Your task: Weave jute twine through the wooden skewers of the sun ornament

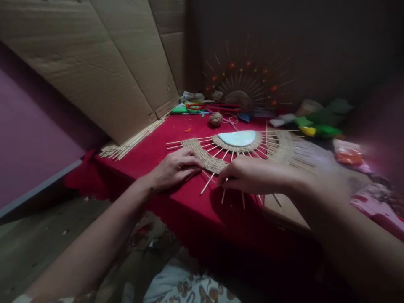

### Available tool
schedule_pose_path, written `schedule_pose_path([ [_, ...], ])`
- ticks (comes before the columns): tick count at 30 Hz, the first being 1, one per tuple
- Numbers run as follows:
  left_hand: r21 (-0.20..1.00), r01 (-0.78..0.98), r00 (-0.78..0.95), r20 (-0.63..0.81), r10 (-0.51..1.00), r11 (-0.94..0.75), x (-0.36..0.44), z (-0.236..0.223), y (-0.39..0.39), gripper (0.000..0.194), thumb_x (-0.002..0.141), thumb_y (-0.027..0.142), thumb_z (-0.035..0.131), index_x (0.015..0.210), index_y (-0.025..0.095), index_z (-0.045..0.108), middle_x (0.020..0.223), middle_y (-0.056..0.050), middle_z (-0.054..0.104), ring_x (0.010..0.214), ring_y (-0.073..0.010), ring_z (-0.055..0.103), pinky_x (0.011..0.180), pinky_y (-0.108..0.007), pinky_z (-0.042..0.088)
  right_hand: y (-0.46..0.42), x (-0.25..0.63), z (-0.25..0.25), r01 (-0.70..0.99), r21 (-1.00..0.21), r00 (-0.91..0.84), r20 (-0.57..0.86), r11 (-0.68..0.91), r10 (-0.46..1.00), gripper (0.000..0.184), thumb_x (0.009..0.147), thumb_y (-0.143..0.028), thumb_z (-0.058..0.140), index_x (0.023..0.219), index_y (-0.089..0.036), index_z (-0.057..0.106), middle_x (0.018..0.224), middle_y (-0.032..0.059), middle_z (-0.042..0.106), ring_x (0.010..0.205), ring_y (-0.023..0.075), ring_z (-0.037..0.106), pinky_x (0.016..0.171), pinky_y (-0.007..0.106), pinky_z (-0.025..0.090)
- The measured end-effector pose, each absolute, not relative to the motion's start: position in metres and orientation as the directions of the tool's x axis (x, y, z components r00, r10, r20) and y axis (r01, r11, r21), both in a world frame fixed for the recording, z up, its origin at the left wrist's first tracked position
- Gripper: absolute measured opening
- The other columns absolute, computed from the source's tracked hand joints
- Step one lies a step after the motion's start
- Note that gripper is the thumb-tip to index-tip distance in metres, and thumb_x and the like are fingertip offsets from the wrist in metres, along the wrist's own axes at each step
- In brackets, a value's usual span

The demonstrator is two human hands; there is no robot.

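Note:
A half-round weaving of thin wooden sticks and twine lies on the red cloth. Its outer twine band [210,162] crosses the spread sticks, and a pale blue half disc [238,138] with a woven edge sits at the centre. My left hand [176,168] is closed at the left part of the band, thumb and fingers gripping its lower edge. My right hand [241,172] is bent over the lower sticks, its fingertips pinched at a thin strand of twine [209,176] that runs between the hands. The right hand hides part of the band and several sticks.
A ball of twine [216,119] lies behind the weaving. Loose sticks [132,141] lie beneath leaning cardboard [94,63]. A finished stick fan with red flowers [248,64] stands at the back. Packets [347,152] and a pink object [378,208] lie at the right.

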State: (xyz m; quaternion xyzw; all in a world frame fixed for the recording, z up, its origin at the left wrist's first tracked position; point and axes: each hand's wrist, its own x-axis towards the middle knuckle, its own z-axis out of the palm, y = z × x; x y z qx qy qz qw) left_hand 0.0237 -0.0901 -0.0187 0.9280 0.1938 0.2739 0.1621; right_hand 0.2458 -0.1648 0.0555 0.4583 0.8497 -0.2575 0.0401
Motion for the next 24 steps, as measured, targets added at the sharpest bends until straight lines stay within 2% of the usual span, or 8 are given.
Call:
schedule_pose_path([
  [3, 0.351, 0.312, 0.796, 0.411, 0.445, -0.883, 0.024, -0.018, -0.096, 0.019, 0.091, 0.028, 0.056, 0.094, 0.017, 0.070, 0.093, -0.007, 0.062, 0.089, -0.0165, 0.058, 0.080, -0.029, 0.048, -0.167, 0.242, 0.058, 0.818, -0.364, -0.558, -0.320, 0.445, 0.765, 0.027, 0.083, -0.014, 0.049, 0.092, -0.015, 0.075, 0.078, 0.0053, 0.072, 0.062, 0.0112, 0.057, 0.058, 0.025, 0.036],
  [6, 0.235, 0.410, 0.774, 0.421, 0.473, -0.881, 0.024, -0.021, -0.104, 0.023, 0.090, 0.032, 0.055, 0.099, 0.017, 0.070, 0.092, -0.008, 0.059, 0.087, -0.0187, 0.056, 0.076, -0.031, 0.048, -0.167, 0.241, 0.059, 0.826, -0.353, -0.551, -0.342, 0.439, 0.761, 0.028, 0.083, -0.014, 0.048, 0.094, -0.015, 0.074, 0.076, 0.0055, 0.072, 0.060, 0.0111, 0.056, 0.057, 0.025, 0.035],
  [9, 0.121, 0.492, 0.750, 0.443, 0.490, -0.862, 0.025, -0.024, -0.110, 0.024, 0.092, 0.030, 0.051, 0.102, 0.018, 0.069, 0.088, -0.008, 0.058, 0.081, -0.0185, 0.056, 0.071, -0.030, 0.047, -0.166, 0.245, 0.058, 0.822, -0.352, -0.556, -0.335, 0.447, 0.760, 0.027, 0.083, -0.015, 0.048, 0.092, -0.014, 0.074, 0.076, 0.0057, 0.071, 0.060, 0.0110, 0.055, 0.057, 0.026, 0.034],
  [13, -0.013, 0.509, 0.774, 0.444, 0.451, -0.861, 0.027, -0.025, -0.113, 0.024, 0.093, 0.024, 0.048, 0.104, 0.018, 0.067, 0.086, -0.007, 0.063, 0.077, -0.0183, 0.058, 0.067, -0.030, 0.048, -0.168, 0.246, 0.059, 0.817, -0.345, -0.561, -0.295, 0.461, 0.773, 0.026, 0.083, -0.016, 0.047, 0.090, -0.015, 0.072, 0.076, 0.0054, 0.070, 0.061, 0.0111, 0.054, 0.057, 0.026, 0.034],
  [20, 0.091, 0.500, 0.727, 0.495, 0.475, -0.861, 0.027, -0.029, -0.110, 0.023, 0.089, 0.022, 0.050, 0.098, 0.016, 0.070, 0.083, -0.006, 0.066, 0.072, -0.0152, 0.063, 0.062, -0.025, 0.049, -0.186, 0.225, 0.067, 0.825, -0.236, -0.564, -0.289, 0.514, 0.774, 0.024, 0.087, -0.019, 0.046, 0.085, -0.015, 0.069, 0.068, 0.0055, 0.064, 0.051, 0.0107, 0.045, 0.049, 0.026, 0.028],
  [24, 0.106, 0.493, 0.706, 0.532, 0.468, -0.864, 0.027, -0.027, -0.112, 0.023, 0.089, 0.021, 0.049, 0.095, 0.017, 0.071, 0.080, -0.005, 0.067, 0.071, -0.0141, 0.064, 0.061, -0.024, 0.049, -0.197, 0.212, 0.064, 0.798, -0.172, -0.601, -0.285, 0.577, 0.746, 0.027, 0.089, -0.018, 0.044, 0.082, -0.014, 0.069, 0.065, 0.0079, 0.064, 0.049, 0.0123, 0.045, 0.048, 0.027, 0.026],
])
